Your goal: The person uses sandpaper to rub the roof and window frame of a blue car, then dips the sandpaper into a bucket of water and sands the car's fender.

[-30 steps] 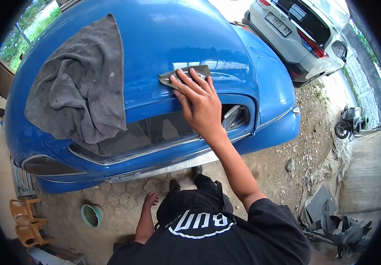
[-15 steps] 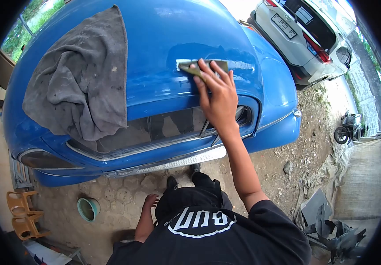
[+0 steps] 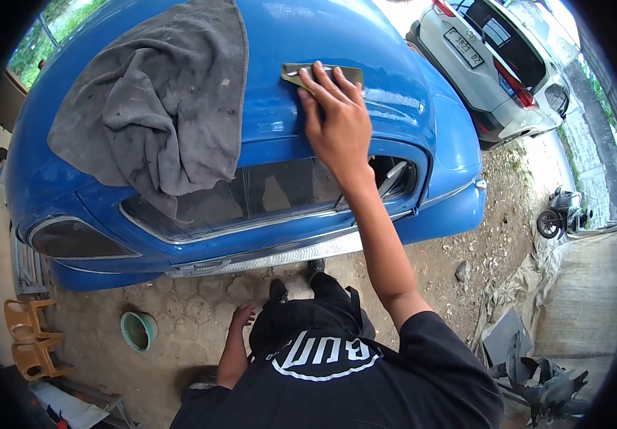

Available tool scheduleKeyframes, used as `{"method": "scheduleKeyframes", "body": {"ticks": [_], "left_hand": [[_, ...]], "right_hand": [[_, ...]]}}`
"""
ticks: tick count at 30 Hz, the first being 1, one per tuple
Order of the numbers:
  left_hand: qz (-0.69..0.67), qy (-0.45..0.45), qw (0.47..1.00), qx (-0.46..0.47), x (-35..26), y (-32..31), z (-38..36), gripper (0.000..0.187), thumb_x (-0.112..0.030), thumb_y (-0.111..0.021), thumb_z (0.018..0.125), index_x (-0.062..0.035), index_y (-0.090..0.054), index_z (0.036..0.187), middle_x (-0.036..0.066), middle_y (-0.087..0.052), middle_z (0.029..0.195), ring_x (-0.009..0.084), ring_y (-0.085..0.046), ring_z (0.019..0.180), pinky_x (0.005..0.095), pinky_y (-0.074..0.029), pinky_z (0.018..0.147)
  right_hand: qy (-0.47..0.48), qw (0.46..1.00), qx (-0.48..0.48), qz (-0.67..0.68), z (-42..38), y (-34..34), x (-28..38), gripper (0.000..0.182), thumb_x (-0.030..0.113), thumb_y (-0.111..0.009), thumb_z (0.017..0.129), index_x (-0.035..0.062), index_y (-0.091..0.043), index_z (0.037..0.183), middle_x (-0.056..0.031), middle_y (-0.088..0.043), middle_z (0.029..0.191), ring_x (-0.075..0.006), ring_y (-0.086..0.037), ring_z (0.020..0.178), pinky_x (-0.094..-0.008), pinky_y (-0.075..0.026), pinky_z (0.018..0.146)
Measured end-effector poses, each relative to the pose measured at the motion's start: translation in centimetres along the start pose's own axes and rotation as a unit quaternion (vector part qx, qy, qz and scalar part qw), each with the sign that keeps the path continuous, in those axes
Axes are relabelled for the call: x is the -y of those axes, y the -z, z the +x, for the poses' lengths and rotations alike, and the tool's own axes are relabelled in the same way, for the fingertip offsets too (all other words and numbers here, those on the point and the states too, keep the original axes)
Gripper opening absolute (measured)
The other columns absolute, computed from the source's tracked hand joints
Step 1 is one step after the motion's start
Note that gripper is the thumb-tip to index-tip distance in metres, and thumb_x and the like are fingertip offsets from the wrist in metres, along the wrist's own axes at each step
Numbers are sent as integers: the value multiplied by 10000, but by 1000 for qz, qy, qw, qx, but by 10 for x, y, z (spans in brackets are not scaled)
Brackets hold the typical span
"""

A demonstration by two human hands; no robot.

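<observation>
blue car (image 3: 265, 111): we see it from above, with a round, shiny roof (image 3: 308, 32) and a side window (image 3: 280, 189) under the roof edge.
right hand (image 3: 340, 132): it reaches up onto the roof, above the window. its fingers are spread out, and they have hold of a folded green-brown sheet (image 3: 353, 74).
green-brown sheet: it is under the fingertips, on the blue roof, to the right of a gray cloth (image 3: 165, 100) and apart from it.
left hand (image 3: 245, 314): it hangs low, just beside the black pants (image 3: 294, 322). its fingers are loose and a bit curled.
gray cloth: it is spread over the roof in soft wrinkles (we can spot some pale specks on it), and its low tip hangs over the window.
metal strip (image 3: 323, 247): it is bumpy and silver, and it runs along the bottom of the blue car.
stone floor (image 3: 187, 314): a greenish bucket (image 3: 154, 331) stands on it, and we see orange chairs (image 3: 37, 334) near the left edge.
white car (image 3: 484, 86): it is at the top right, with its back toward us.
motorbike (image 3: 567, 206): it looks small, over at the right.
</observation>
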State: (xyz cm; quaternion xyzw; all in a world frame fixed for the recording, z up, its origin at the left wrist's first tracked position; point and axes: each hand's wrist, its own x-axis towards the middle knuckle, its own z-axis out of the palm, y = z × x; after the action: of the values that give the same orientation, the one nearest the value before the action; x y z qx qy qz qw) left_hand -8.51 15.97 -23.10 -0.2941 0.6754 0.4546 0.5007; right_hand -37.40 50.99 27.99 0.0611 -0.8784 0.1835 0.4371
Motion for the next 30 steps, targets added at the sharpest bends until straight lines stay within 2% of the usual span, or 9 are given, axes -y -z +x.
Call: {"method": "scheduleKeyframes", "body": {"ticks": [2, 6, 9, 14, 18, 19, 22, 25, 30], "left_hand": [[3, 9, 1000, 9, 17, 5, 5, 464, -394, -630, 920, -140, -608, 1309, 104, -706, 1077, 233, -700, 824, 422, -558, 717], [12, 28, 1000, 6, 25, 8, -17, 421, -393, -625, 918, -128, -625, 1244, 99, -704, 1069, 235, -695, 820, 432, -555, 740], [-15, 11, 1000, 7, 42, 21, -15, 413, -375, -649, 915, -118, -604, 1234, 121, -689, 1084, 256, -686, 854, 453, -549, 764], [1, 28, 999, -16, 66, 37, -28, 402, -364, -613, 939, -117, -604, 1257, 127, -690, 1102, 274, -689, 876, 463, -548, 771], [-10, 30, 999, -27, 78, 42, -35, 421, -361, -610, 942, -120, -603, 1287, 133, -690, 1128, 284, -693, 899, 464, -548, 787], [-19, 28, 999, -31, 82, 40, -37, 425, -360, -609, 942, -121, -603, 1294, 135, -689, 1135, 286, -694, 906, 464, -549, 792], [-21, 8, 999, -46, 89, 29, -41, 443, -360, -607, 943, -128, -595, 1321, 139, -690, 1152, 292, -699, 927, 467, -548, 811], [-1, 34, 998, -48, 89, 8, -50, 361, -328, -613, 919, -115, -659, 1207, 106, -714, 1061, 237, -688, 850, 451, -550, 736], [88, 29, 996, -3, 78, -15, -68, 336, -306, -615, 898, -105, -706, 1152, 111, -706, 1093, 281, -681, 938, 464, -558, 784]], "right_hand": [[28, 999, 21, 32, -7, -2, 28, 302, 278, -652, 974, 206, -730, 1257, -48, -669, 1359, -341, -573, 1304, -541, -391, 1152], [31, 997, 71, 9, -41, 21, 20, 279, 283, -660, 974, 271, -736, 1241, 2, -675, 1356, -278, -575, 1320, -584, -351, 1160], [-9, 999, 34, -33, -33, 19, -11, 252, 295, -627, 1004, 152, -771, 1154, 14, -685, 1343, -288, -580, 1311, -606, -313, 1172], [30, 999, 17, 4, -22, -7, 38, 300, 297, -636, 997, 231, -733, 1274, -34, -677, 1353, -347, -569, 1313, -541, -343, 1180], [58, 996, 54, -48, -40, 18, 25, 285, 316, -640, 997, 220, -743, 1245, 5, -682, 1346, -278, -582, 1313, -571, -349, 1170], [39, 997, 35, -61, -40, 19, 6, 283, 331, -629, 1004, 208, -747, 1231, 22, -684, 1343, -248, -589, 1310, -584, -344, 1169], [-26, 997, 2, -67, -20, 16, -14, 295, 345, -609, 1015, 189, -754, 1219, 2, -678, 1353, -299, -579, 1316, -568, -350, 1168], [5, 1000, -15, -12, -15, -3, 7, 308, 349, -612, 1008, 225, -736, 1262, -35, -668, 1364, -338, -575, 1311, -533, -359, 1171], [28, 999, 28, -30, -44, 25, 5, 305, 362, -600, 1016, 206, -748, 1232, 7, -690, 1330, -256, -585, 1312, -539, -346, 1182]]}}
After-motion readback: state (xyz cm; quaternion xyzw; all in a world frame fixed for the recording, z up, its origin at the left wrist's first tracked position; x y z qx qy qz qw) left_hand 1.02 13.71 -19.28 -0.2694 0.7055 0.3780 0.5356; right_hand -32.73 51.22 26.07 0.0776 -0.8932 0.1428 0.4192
